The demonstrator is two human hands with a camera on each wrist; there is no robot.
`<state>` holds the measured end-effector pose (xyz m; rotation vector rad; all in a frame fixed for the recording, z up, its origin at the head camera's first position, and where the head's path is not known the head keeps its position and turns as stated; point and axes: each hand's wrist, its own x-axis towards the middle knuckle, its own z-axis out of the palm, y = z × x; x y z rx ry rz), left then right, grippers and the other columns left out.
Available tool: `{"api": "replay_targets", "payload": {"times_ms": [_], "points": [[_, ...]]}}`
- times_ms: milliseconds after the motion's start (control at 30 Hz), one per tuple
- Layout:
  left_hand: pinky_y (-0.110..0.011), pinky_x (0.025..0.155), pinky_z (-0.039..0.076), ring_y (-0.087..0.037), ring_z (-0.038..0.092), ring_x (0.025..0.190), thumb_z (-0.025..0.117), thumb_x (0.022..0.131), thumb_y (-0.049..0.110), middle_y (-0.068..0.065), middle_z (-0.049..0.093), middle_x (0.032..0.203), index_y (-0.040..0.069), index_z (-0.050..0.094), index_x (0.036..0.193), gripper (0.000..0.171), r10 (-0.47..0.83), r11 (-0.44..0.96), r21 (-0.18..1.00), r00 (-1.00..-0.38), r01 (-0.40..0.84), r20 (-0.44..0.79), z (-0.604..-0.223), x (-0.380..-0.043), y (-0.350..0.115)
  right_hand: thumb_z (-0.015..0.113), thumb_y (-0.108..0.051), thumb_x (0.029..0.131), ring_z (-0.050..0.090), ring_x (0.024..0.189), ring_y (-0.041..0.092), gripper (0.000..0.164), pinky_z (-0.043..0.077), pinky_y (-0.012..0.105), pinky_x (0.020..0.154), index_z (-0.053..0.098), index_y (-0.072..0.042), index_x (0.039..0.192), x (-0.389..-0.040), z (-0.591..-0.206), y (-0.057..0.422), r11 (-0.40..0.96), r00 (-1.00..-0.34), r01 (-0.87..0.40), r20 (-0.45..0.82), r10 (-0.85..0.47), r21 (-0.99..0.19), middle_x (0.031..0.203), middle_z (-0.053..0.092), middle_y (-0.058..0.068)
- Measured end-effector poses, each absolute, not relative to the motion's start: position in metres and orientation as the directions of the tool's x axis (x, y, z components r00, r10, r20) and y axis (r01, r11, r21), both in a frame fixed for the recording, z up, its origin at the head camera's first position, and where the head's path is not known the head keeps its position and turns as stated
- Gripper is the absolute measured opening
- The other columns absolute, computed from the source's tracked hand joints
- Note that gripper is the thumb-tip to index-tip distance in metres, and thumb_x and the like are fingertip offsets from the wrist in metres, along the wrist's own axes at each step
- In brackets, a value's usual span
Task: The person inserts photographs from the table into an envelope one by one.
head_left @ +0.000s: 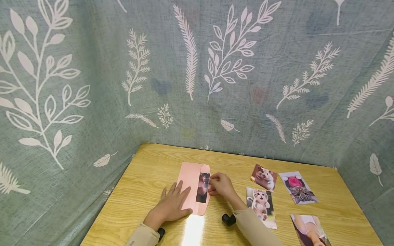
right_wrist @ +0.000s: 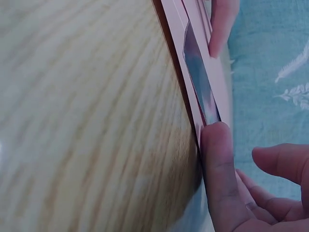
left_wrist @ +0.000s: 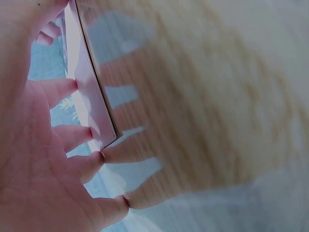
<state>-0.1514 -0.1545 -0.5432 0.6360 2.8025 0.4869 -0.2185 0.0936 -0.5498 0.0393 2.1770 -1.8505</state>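
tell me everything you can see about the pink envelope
The pink envelope looks like plain, smooth paper. It is oblong and lies roughly flat on the wooden table, its long sides running away from the person. Its flap, with angled corners, is opened out to the right. A dark photo lies over the flap side; whether any is tucked inside is unclear. The left hand rests spread fingers on its left part; the right hand has fingertips at its right edge.
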Motion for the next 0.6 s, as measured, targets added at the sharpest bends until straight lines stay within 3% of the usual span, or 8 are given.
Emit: {"api": "replay_targets", "payload": {"times_ms": [367,600], "points": [[-0.074,0.108,0.011,-0.046,0.012,0.148,0.058,0.091,0.065,-0.022,0.015,0.163,0.018,0.032,0.158,0.086,0.449,0.855,0.356,-0.881,0.376,-0.147,-0.5492,-0.1531,-0.1553,0.055,0.001,0.096,0.071,0.066,0.027,0.029,0.06,0.038,0.06,0.056,0.017,0.12,-0.2145,-0.553,0.0918,0.117,-0.961,0.206,-0.224,-0.164,-0.972,0.093,0.067,0.023],[-0.074,0.108,0.012,-0.045,0.012,0.148,0.058,0.091,0.066,-0.021,0.015,0.164,0.019,0.032,0.159,0.086,0.445,0.859,0.35,-0.883,0.373,-0.152,-0.5497,-0.1538,-0.1547,0.056,-0.001,0.099,0.072,0.07,0.033,0.028,0.06,0.039,0.062,0.056,0.017,0.12,-0.2131,-0.5512,0.0891,0.1,-0.963,0.198,-0.212,-0.165,-0.975,0.097,0.067,0.024]]}}
